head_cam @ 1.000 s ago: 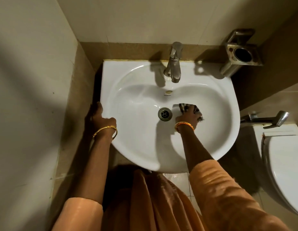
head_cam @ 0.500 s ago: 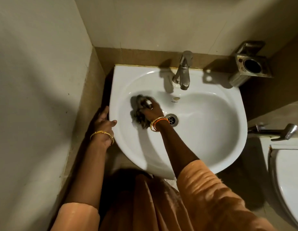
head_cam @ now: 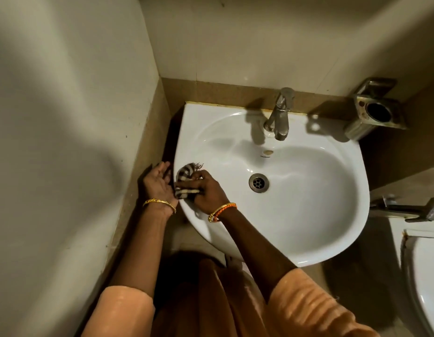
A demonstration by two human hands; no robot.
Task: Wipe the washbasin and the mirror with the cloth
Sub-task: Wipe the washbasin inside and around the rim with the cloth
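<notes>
At the left of the frame a pale tiled wall runs down to a brown tile band. Just right of it, at centre left, the person's left hand lies palm-up with its fingers spread loose and holding nothing, its edge against the outer left rim of the white ceramic washbasin; a thin gold bangle circles that wrist. Right beside it, touching, the right hand is curled tight around a bunched dark-and-white striped cloth, pressing it on the basin's left rim, with a frayed end sticking out above the knuckles. An orange and gold bangle sits on the right wrist. Orange sleeves fill the bottom of the frame. In the middle of the bowl is the round metal drain, and above it, at the back edge, a steel tap. At upper right a square metal holder hangs on the wall. At the right edge, a chrome spray handle lies above a white toilet.
</notes>
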